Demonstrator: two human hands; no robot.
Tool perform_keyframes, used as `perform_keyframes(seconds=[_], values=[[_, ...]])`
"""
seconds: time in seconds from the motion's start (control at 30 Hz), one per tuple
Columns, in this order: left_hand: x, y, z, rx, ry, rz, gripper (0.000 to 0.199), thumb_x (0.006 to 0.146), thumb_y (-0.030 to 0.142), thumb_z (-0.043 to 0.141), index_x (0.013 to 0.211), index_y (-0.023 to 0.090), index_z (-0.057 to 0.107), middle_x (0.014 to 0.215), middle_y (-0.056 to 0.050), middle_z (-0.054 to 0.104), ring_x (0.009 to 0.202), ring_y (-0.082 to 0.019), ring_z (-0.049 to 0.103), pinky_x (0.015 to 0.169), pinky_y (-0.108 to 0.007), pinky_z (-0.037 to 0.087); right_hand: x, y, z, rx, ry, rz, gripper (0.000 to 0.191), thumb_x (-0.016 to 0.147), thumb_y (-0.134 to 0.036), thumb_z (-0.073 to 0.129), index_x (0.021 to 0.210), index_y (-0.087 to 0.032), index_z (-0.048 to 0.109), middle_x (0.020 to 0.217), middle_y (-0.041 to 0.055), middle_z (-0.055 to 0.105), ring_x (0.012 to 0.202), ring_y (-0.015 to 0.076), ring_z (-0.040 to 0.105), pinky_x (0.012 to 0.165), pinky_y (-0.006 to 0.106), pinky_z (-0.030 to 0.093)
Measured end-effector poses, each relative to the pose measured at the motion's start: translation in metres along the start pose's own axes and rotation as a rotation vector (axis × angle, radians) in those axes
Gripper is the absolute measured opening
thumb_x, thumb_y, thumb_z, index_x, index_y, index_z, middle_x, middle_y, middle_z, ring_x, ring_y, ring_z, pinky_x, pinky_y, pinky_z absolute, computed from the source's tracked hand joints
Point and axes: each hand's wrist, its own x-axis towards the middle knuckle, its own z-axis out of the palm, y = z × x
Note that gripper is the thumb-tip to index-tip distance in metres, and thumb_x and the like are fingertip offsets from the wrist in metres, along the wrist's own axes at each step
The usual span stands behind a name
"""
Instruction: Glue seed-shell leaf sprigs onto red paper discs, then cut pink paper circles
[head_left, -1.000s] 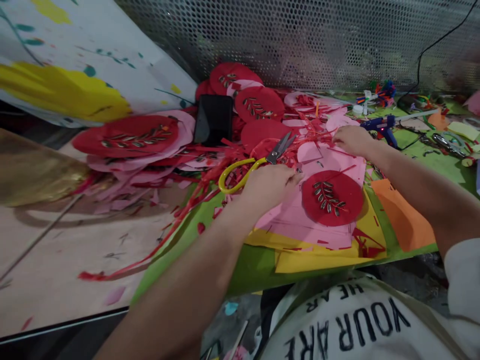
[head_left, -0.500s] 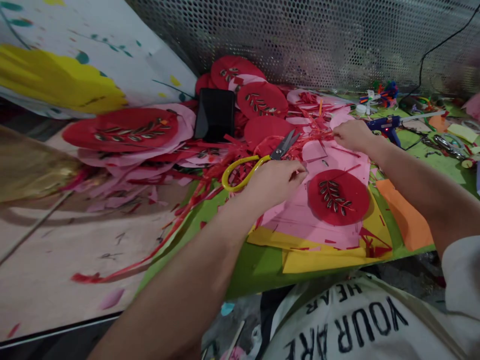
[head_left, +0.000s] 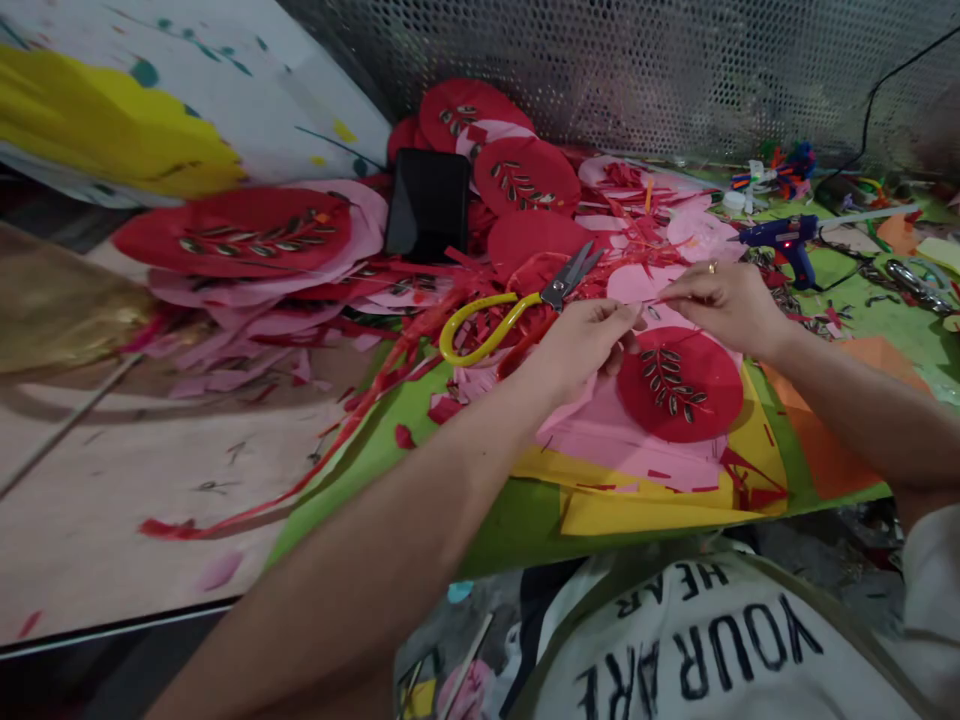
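Just behind a red paper disc (head_left: 712,400) decorated with a sprig of dark, leaf-shaped pieces (head_left: 664,380), my two hands are close together. My left hand (head_left: 589,345) has its fingers bent and pressed together by the disc's upper left edge; anything in them is too small to name. My right hand (head_left: 731,305), with a ring on one finger, pinches at its fingertips, and what it holds cannot be made out. Under the disc lie pink sheets (head_left: 600,440) over yellow paper (head_left: 630,515). Yellow-handled scissors (head_left: 487,345) rest beside my left hand, blades spread.
A blue glue gun (head_left: 784,235) with a lit red light lies at the right. Behind the scissors are a black phone (head_left: 427,205) and piled red discs (head_left: 525,178). Another disc stack (head_left: 247,230) is at the left. A perforated metal panel (head_left: 600,80) stands behind.
My right hand has come back from the red scraps near the glue gun, toward the disc. My left hand has shifted right, so both hands' fingertips are now close together.
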Motion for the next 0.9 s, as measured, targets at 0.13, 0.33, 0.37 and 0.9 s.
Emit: perform_keyframes(seconds=[0.13, 0.33, 0.37, 0.9], values=[[-0.003, 0.001, 0.008, -0.108, -0.063, -0.040, 0.025, 0.091, 0.016, 0.049, 0.065, 0.016, 0.050, 0.051, 0.005, 0.053, 0.030, -0.004, 0.036, 0.033, -0.020, 0.024, -0.017, -0.014, 0.007, -0.228, 0.019, -0.197, 0.032, 0.091, -0.022, 0.046, 0.102, -0.023, 0.076, 0.096, 0.0059, 0.073, 0.089, 0.0173, 0.065, 0.079, 0.032, 0.048], [0.000, -0.008, 0.003, 0.077, -0.020, 0.064, 0.020, 0.088, 0.016, 0.049, 0.068, 0.017, 0.048, 0.053, 0.006, 0.049, 0.037, -0.004, 0.034, 0.039, -0.020, 0.025, -0.018, -0.013, 0.004, 0.007, -0.008, -0.004, 0.033, 0.089, -0.024, 0.048, 0.112, -0.022, 0.071, 0.105, 0.0069, 0.071, 0.090, 0.0167, 0.064, 0.076, 0.030, 0.049], [0.002, -0.009, 0.001, 0.152, -0.013, 0.102, 0.019, 0.087, 0.017, 0.049, 0.069, 0.017, 0.048, 0.054, 0.006, 0.048, 0.040, -0.005, 0.035, 0.042, -0.020, 0.027, -0.017, -0.010, 0.003, 0.092, -0.006, 0.073, 0.033, 0.088, -0.026, 0.049, 0.113, -0.021, 0.070, 0.105, 0.0073, 0.071, 0.087, 0.0164, 0.064, 0.074, 0.030, 0.050], [0.023, 0.007, -0.004, 0.838, -0.089, 0.268, 0.018, 0.079, 0.024, 0.052, 0.081, 0.014, 0.067, 0.074, -0.001, 0.067, 0.068, -0.012, 0.055, 0.068, -0.024, 0.043, -0.009, -0.001, 0.014, 0.246, -0.181, 0.324, 0.016, 0.078, -0.029, 0.058, 0.073, -0.015, 0.066, 0.067, 0.0009, 0.065, 0.061, 0.0107, 0.053, 0.060, 0.024, 0.038]])
